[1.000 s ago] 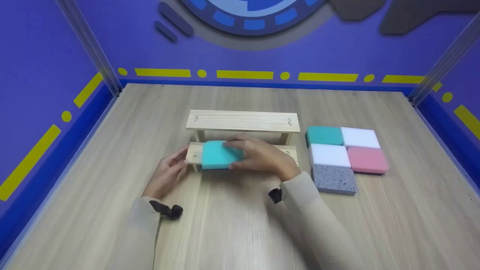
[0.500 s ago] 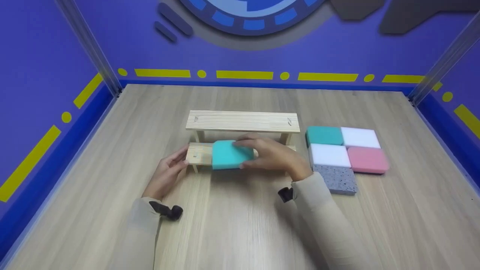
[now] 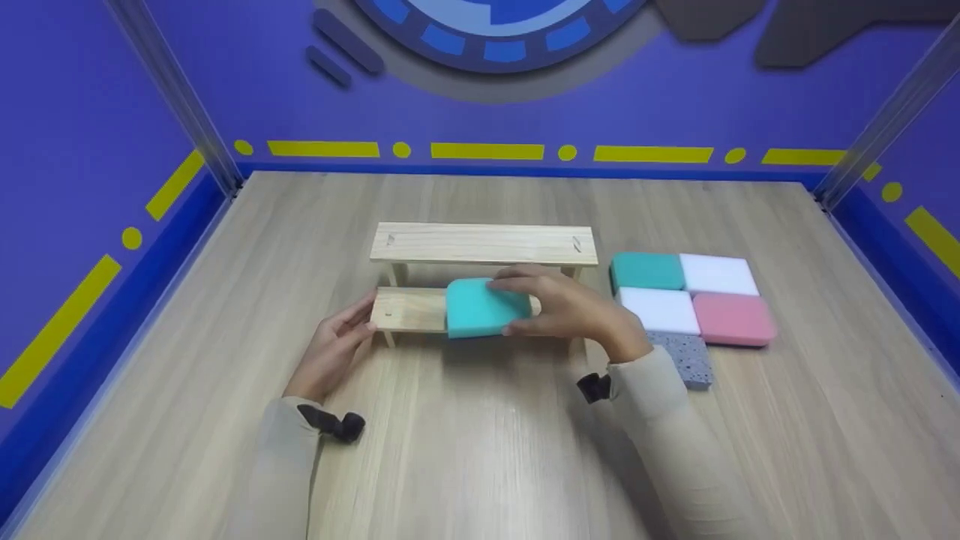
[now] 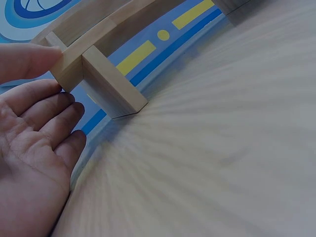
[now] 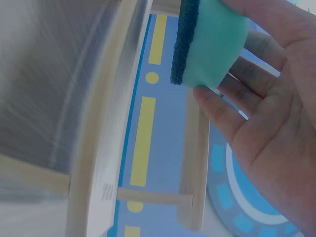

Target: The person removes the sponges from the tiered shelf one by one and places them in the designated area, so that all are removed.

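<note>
My right hand (image 3: pixel 566 304) grips a turquoise sponge (image 3: pixel 480 307) between thumb and fingers. The sponge is over the middle of the low front board (image 3: pixel 409 309) of a small wooden rack. Its dark scouring layer (image 5: pixel 185 44) faces that board in the right wrist view, with a gap showing between them. At the board's left end, my left hand (image 3: pixel 337 349) pinches the wood: the left wrist view has the thumb (image 4: pixel 37 59) on top and the fingertips at the end below. The right part of the front board is mostly hidden behind my right hand.
Behind the front board stands a higher wooden board (image 3: pixel 484 244) on legs. To the right lie several blocks together: a green sponge (image 3: pixel 646 271), white pads (image 3: pixel 660 310), a pink sponge (image 3: pixel 735 319) and a grey speckled block (image 3: pixel 690 361), partly behind my sleeve. Blue walls enclose the table (image 3: pixel 465 450).
My right hand has carried the turquoise sponge rightward along the front board, from near its left end to about its middle. My left hand has stayed at the board's end.
</note>
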Tool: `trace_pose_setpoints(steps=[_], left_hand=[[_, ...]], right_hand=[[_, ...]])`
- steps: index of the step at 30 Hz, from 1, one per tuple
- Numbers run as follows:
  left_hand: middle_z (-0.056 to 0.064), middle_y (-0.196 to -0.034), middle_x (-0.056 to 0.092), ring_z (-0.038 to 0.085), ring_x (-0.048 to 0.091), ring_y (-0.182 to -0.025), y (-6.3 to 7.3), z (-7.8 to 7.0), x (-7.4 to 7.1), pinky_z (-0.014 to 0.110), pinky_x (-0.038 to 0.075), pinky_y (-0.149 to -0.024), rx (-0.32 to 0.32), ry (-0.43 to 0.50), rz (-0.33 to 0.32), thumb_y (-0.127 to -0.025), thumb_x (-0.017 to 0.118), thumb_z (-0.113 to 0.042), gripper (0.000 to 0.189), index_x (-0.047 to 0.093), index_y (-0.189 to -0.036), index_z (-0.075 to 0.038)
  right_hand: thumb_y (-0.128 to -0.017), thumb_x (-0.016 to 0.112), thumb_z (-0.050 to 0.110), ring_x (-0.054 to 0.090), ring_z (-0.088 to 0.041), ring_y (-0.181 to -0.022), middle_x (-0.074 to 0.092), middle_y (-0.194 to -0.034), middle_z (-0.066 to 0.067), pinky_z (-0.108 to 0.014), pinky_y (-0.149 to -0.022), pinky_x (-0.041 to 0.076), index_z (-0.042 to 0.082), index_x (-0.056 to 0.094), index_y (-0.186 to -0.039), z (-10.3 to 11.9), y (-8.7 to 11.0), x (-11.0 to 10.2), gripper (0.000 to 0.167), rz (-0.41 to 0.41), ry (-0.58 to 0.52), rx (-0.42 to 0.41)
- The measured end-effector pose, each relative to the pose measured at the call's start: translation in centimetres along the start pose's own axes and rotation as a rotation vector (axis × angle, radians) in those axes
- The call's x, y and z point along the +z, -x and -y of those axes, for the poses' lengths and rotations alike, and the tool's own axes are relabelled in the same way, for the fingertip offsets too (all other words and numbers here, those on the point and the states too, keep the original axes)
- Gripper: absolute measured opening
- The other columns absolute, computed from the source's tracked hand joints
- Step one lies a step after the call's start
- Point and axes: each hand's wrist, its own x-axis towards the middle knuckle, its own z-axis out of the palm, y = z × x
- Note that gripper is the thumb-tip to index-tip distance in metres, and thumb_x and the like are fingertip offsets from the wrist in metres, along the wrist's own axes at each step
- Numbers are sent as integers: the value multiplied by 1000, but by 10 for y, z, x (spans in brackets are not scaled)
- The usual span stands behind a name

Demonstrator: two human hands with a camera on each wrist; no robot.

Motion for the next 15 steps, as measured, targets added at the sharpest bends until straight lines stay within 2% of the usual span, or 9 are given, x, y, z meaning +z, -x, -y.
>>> trace_pose_setpoints(steps=[11, 15], left_hand=[[18, -157, 26, 25, 25, -145, 1, 1, 1, 16, 36, -109, 9, -31, -5, -95, 49, 4, 56, 28, -147, 6], [18, -157, 26, 25, 25, -145, 0, 1, 1, 15, 36, -108, 8, -23, -9, -95, 49, 4, 56, 28, -147, 7]], right_hand=[[-85, 73, 24, 41, -26, -136, 46, -145, -5, -45, -113, 38, 16, 53, -139, -10, 17, -9, 59, 3, -31, 39], [-83, 75, 23, 41, -26, -136, 47, -145, -5, -46, -112, 39, 16, 54, -138, -14, 28, -14, 60, -21, -28, 65]])
